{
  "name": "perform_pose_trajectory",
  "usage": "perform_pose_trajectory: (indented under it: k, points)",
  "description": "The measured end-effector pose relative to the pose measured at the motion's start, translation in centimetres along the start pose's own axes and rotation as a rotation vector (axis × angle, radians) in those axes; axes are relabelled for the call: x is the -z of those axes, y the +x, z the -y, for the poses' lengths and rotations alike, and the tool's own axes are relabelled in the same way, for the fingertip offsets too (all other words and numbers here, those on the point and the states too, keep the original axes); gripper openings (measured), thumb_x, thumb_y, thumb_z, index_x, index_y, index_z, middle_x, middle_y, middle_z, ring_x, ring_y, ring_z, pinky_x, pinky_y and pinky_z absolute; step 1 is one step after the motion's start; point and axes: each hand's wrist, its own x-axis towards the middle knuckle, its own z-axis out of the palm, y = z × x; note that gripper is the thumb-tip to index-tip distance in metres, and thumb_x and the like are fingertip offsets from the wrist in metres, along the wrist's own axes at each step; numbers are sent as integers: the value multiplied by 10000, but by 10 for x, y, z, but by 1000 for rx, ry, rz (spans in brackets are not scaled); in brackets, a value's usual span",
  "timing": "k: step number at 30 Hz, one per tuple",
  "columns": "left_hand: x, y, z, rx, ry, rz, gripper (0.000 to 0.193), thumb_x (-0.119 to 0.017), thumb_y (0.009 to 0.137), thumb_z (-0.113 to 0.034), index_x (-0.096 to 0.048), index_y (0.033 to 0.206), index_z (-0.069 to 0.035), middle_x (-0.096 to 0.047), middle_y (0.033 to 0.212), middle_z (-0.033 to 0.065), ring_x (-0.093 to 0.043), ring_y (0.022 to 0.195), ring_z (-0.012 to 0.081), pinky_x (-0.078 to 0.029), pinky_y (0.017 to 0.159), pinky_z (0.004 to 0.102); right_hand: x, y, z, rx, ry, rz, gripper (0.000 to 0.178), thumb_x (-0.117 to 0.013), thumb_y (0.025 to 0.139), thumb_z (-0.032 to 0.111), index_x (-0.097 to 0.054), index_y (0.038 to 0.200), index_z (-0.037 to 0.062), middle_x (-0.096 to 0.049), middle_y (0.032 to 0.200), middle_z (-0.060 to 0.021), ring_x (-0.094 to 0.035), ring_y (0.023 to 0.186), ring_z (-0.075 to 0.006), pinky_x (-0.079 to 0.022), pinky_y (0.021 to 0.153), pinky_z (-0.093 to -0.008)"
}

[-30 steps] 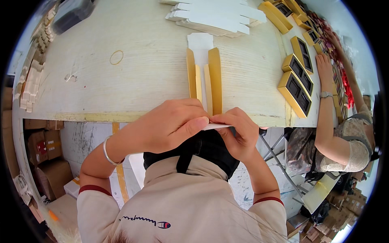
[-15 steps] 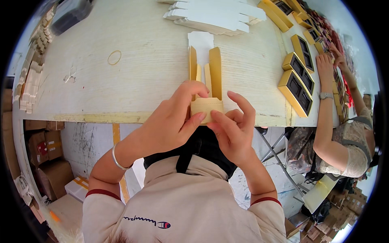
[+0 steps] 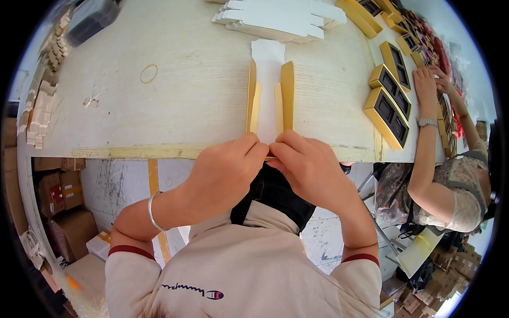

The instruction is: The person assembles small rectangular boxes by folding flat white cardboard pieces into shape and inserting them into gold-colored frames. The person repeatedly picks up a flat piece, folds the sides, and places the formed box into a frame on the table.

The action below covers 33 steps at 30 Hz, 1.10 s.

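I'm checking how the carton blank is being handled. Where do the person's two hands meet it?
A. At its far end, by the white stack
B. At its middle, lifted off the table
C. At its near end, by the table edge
C: the left hand and right hand pinch the near end of the gold and white carton blank at the table edge.

Pale wooden table (image 3: 185, 106): gold-edged carton blank (image 3: 269, 95), rubber band (image 3: 149, 73).

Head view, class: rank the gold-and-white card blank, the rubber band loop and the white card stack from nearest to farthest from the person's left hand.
1. Gold-and-white card blank, at the left hand's fingertips.
2. Rubber band loop, on the table's left.
3. White card stack, at the far edge.
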Motion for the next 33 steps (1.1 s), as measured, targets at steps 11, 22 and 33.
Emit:
perform_pose_trajectory:
  k: [11,22,33]
  points:
    - [5,2,-6,-39,201,136,79,-598,781,-10,-569,853,-24,-544,822,89,-579,716,240,-466,560,325,-4,-1,7,-98,-21,74,197,-644,665,-42,-530,809,30,-477,818,-92,-549,733,-264,-452,614,-367]
    - [41,15,-2,-161,263,27,197,-718,724,-143,-615,871,-62,-616,1056,38,-542,1025,275,-461,816,396,-9,-2,13,-54,-230,0,377,-772,678,108,-628,1018,36,-594,1064,-96,-596,681,-239,-489,576,-333]
    - [49,5,37,-202,329,-130,187,-703,692,-105,-664,874,-79,-585,1187,74,-526,1018,252,-434,856,380,41,-31,-15,-217,-56,-150,518,-741,724,75,-595,1221,59,-592,1169,-160,-581,1008,-297,-450,851,-356]
